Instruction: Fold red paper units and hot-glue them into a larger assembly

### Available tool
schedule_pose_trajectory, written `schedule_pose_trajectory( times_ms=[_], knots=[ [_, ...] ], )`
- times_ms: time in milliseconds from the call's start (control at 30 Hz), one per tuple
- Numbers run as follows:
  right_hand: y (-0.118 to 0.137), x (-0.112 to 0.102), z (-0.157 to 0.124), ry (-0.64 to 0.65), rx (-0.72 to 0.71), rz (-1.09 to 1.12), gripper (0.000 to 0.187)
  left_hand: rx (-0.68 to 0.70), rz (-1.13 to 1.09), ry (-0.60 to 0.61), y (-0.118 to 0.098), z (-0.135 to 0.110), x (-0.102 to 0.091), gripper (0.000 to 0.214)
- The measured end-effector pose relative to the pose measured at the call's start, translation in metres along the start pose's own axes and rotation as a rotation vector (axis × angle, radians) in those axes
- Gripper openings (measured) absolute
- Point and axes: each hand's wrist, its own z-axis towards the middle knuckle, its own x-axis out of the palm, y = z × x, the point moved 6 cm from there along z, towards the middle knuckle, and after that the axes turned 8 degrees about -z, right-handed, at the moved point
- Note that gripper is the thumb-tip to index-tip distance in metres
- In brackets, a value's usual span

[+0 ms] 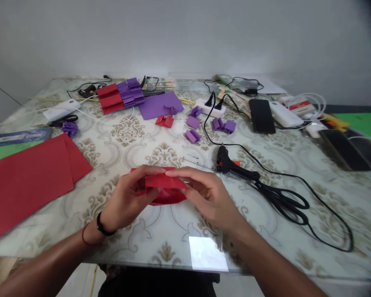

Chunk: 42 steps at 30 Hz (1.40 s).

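Note:
Between my two hands is a partly folded piece of red paper (165, 181), close to the front of the table. My left hand (128, 196) grips its left end, with the thumb inside the fold and the fingers along the top edge. On the other end, my right hand (207, 194) pinches the paper, index finger on top and thumb near the lower flap. The fingers hide parts of the folds. Beyond the hands lie a small folded red paper piece (165, 121) and several folded purple paper pieces (193, 136).
Large red sheets (31, 181) lie at left. A black glue gun (224, 159) and black scissors (284, 202) rest at right, with a black cord looping around them. Farther back are a purple sheet (162, 105), a white power strip (210, 108) and a black phone (261, 116).

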Motion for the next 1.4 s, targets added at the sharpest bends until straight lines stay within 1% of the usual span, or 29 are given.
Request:
schedule_pose_trajectory(
  times_ms=[67,100,233,333,367,433,500,567,633,700,767,800,900,1033,1233,1333,1400],
  knots=[
    [0.003,0.0,0.0,0.07,0.008,0.012,0.036,0.003,0.014,0.002,0.001,0.0,-0.001,0.035],
    [0.004,-0.001,0.0,0.078,0.019,0.007,0.033,0.012,0.026,0.005,0.001,0.0,-0.001,0.036],
    [0.001,-0.003,0.003,-0.018,0.072,-0.092,0.015,0.062,0.104,0.039,0.001,-0.001,0.002,0.042],
    [-0.005,-0.001,0.004,-0.04,0.099,-0.132,0.009,0.068,0.143,0.071,0.001,-0.001,0.005,0.035],
    [-0.007,0.0,0.005,-0.042,0.114,-0.122,0.009,0.054,0.13,0.083,0.002,-0.001,0.006,0.031],
    [-0.012,-0.001,0.005,-0.051,0.143,-0.073,0.015,0.003,0.067,0.108,0.002,0.0,0.006,0.028],
    [-0.016,-0.003,0.005,-0.072,0.159,-0.04,0.02,-0.075,-0.01,0.15,0.003,0.001,0.007,0.036],
    [-0.019,-0.007,0.006,-0.114,0.171,-0.04,0.018,-0.166,-0.092,0.211,0.003,0.0,0.009,0.05],
    [-0.021,-0.01,0.006,-0.152,0.188,-0.045,0.018,-0.246,-0.166,0.253,0.003,-0.001,0.011,0.053],
    [-0.023,-0.01,0.006,-0.167,0.193,-0.057,0.018,-0.282,-0.169,0.221,0.006,0.0,0.01,0.04],
    [-0.023,-0.009,0.006,-0.168,0.181,-0.078,0.018,-0.274,-0.072,0.151,0.01,0.001,0.006,0.024],
    [-0.023,-0.008,0.006,-0.168,0.174,-0.084,0.018,-0.267,-0.013,0.121,0.012,0.001,0.004,0.022],
    [-0.022,-0.007,0.006,-0.16,0.171,-0.081,0.017,-0.247,0.091,0.082,0.016,0.002,-0.001,0.025],
    [-0.018,-0.007,0.006,-0.133,0.176,-0.107,0.016,-0.25,0.083,0.081,0.012,0.004,-0.004,0.03],
    [-0.019,-0.012,0.006,-0.154,0.191,-0.137,0.016,-0.245,0.096,0.097,0.009,0.004,-0.005,0.032],
    [-0.023,-0.011,0.006,-0.166,0.226,-0.114,0.016,-0.231,0.106,0.056,0.011,0.002,-0.007,0.033],
    [-0.025,-0.011,0.006,-0.179,0.252,-0.092,0.018,-0.23,0.108,0.003,0.012,0.001,-0.01,0.033]
  ],
)
